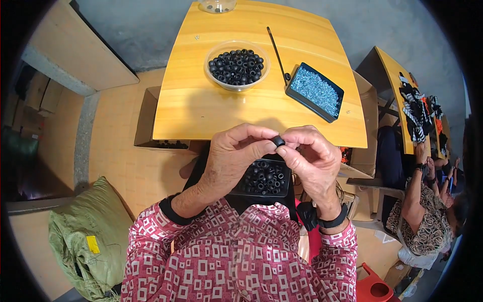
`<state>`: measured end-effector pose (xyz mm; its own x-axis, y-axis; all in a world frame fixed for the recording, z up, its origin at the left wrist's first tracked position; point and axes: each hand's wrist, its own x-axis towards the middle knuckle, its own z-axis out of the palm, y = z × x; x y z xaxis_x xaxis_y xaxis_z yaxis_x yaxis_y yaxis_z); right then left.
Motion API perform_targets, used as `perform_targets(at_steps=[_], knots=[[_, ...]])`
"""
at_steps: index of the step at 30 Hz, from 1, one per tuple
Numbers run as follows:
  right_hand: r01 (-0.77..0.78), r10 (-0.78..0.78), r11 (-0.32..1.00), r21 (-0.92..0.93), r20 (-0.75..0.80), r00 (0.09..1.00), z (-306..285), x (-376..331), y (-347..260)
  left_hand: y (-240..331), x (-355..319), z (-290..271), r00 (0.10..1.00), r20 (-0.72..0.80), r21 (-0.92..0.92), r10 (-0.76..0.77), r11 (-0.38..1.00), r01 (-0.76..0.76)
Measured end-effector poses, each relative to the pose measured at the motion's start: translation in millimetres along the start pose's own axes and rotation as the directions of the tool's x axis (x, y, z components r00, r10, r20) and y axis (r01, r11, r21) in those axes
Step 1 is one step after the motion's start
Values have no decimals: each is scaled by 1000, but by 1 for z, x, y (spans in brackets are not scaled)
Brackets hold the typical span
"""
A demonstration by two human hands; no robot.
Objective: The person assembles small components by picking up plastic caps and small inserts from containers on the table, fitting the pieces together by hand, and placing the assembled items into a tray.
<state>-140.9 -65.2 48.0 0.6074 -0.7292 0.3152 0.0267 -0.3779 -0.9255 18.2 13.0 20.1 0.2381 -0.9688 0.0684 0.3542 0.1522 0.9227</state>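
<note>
Thumb and forefinger of my left hand (232, 157) pinch a small black round part (278, 141) from the left. My right hand (313, 157) has its fingertips closed on the other side of the same part. Both hands are in front of the table's near edge. Below them, partly behind my wrists, a dark tray (289, 187) holds many similar black parts with holes. A clear round bowl (207, 68) heaped with more of them stands on the table, beyond my left hand. To its right lies a black rectangular tray (313, 108) of small shiny silver pieces.
The yellow wooden table (176, 108) carries a thin black rod (276, 53) and another clear bowl (217, 6) at its far edge. Cardboard boxes (146, 118) flank it. A green sack (90, 226) sits at left, a red stool (375, 287) at lower right. Another person (420, 226) works at right.
</note>
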Motion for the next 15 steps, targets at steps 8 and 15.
perform_targets(at_steps=[8, 15], knots=[[231, -246, 891, -391, 13, 969, 7, 1, -10, -1, -7, -5, 968, 69, -276, -240, 928, 250], [397, -377, 704, -588, 165, 912, 8, 2, -11, -4, -3, -14, 926, 123, -284, -357, 881, 378]])
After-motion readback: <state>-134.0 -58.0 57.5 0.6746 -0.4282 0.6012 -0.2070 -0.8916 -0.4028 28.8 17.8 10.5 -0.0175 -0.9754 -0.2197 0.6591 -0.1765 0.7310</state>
